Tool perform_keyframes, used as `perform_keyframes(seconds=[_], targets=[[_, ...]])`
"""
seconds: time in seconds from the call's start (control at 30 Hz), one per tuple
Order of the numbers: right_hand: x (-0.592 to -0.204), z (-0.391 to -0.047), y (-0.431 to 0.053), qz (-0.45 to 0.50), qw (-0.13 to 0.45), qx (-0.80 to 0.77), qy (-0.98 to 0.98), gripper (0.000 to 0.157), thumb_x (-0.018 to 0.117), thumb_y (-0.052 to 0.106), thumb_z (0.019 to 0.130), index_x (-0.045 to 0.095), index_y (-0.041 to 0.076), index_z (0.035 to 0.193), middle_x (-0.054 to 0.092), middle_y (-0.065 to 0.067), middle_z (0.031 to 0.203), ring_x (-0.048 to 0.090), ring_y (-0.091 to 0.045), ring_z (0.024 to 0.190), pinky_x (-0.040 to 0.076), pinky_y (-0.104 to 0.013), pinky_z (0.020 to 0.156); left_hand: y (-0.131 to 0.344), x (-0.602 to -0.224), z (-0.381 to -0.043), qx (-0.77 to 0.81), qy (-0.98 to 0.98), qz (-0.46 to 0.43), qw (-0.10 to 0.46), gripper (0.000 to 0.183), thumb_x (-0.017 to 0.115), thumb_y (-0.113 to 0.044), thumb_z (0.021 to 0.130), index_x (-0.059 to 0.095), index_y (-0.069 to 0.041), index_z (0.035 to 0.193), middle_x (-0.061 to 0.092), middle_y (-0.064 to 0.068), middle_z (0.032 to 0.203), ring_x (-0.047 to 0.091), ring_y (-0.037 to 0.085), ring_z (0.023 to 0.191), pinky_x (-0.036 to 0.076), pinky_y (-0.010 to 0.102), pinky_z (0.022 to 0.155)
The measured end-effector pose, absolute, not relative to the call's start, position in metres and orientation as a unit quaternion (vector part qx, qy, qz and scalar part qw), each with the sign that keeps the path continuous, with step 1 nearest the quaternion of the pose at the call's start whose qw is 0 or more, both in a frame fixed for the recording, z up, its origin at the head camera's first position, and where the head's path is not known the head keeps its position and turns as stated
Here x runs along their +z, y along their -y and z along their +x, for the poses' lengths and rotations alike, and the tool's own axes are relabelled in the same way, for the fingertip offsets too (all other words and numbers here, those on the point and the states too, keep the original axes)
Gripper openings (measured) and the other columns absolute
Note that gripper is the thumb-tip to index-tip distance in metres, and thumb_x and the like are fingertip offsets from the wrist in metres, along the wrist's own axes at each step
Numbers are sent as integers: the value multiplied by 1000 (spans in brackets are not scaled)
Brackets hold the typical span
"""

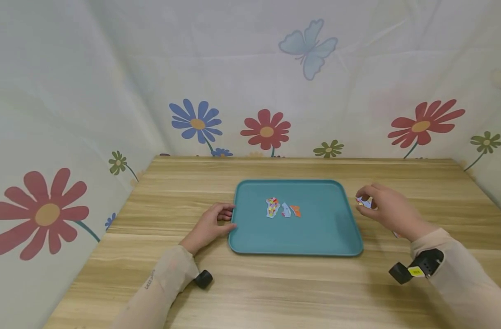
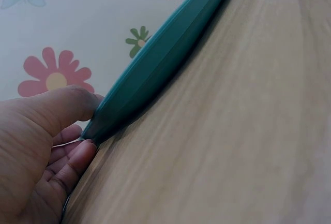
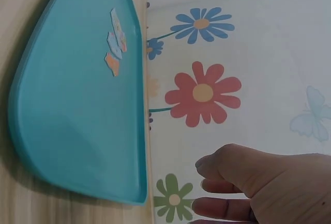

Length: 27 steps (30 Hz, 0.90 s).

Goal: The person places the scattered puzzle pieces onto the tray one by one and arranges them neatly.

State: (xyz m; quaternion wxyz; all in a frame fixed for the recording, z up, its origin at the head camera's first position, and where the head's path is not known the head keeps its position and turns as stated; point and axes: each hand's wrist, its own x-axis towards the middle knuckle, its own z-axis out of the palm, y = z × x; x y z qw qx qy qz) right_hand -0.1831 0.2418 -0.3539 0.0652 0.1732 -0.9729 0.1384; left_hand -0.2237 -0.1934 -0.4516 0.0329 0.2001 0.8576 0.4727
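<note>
A blue-green tray [image 1: 320, 228] lies on the wooden table. My left hand [image 1: 209, 224] holds its left edge, the thumb at the rim with bent fingers beside it; the left wrist view shows this grip close up. On the tray are a multicoloured puzzle piece [image 1: 272, 208], a pale blue piece [image 1: 286, 210] and an orange piece [image 1: 295, 210]. My right hand [image 1: 388, 208] is just right of the tray, thumb and fingers curved apart. A colourful piece [image 1: 365, 202] shows in that gap in the head view; the right wrist view shows nothing between the fingers.
Part of another orange piece [image 1: 397, 235] peeks out beneath the right wrist, mostly hidden. The wooden table [image 1: 275, 288] reaches back to a hanging cloth [image 1: 234, 68] printed with flowers and a butterfly. A black camera [image 1: 400, 273] is strapped to the right wrist.
</note>
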Motion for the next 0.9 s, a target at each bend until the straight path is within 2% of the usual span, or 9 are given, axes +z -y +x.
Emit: perform_keyframes(seconds=[0.37, 0.63, 0.9], targets=[[-362, -174, -264, 160, 53, 131, 977, 32, 72, 22, 84, 66, -2, 105, 64, -13, 92, 59, -20, 75, 51, -32, 61, 194, -452, -223, 473, -857, 203, 31, 53, 73, -7, 84, 50, 5, 131, 55, 21, 123, 60, 29, 107, 54, 30, 93], [-370, -172, -279, 156, 38, 127, 979, 29, 71, 20, 85, 66, -2, 103, 64, -12, 92, 58, -17, 74, 49, -29, 60, 194, -452, -223, 472, -859, 195, 40, 53, 73, -9, 85, 51, 2, 133, 56, 18, 122, 60, 27, 107, 53, 30, 93], [-380, -171, -291, 136, 20, 123, 983, 30, 73, 20, 84, 65, -3, 101, 66, -13, 90, 58, -19, 73, 54, -36, 62, 194, -453, -224, 474, -857, 195, 40, 54, 73, -9, 85, 51, 2, 132, 56, 18, 122, 59, 27, 106, 53, 34, 94]])
